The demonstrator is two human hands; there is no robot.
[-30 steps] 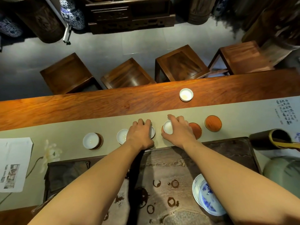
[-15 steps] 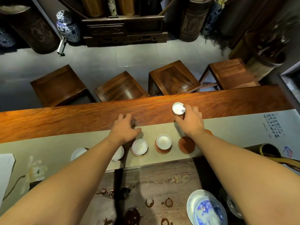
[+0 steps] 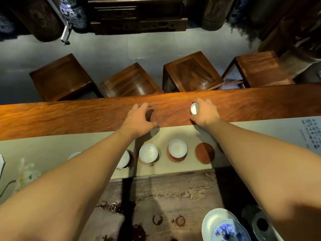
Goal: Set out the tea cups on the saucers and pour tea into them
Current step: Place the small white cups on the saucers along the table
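Observation:
On the far wooden strip of the table, my right hand grips a small white tea cup, tipped so its mouth faces left. My left hand is curled around a small dark round piece, seemingly a saucer, on the same strip. Nearer me, on the beige runner, stand white cups on red-brown saucers: one, one and one half behind my left arm. An empty saucer lies to their right. A further cup peeks out at the left.
A dark stained tea tray lies close to me, with a blue-and-white lidded bowl at its right. Wooden stools line the table's far side. A calligraphy print marks the runner's right end, a flower its left.
Both hands left the row of cups and reached out to the far wooden strip. My right hand took hold of the far cup and tipped it up. My view moved forward.

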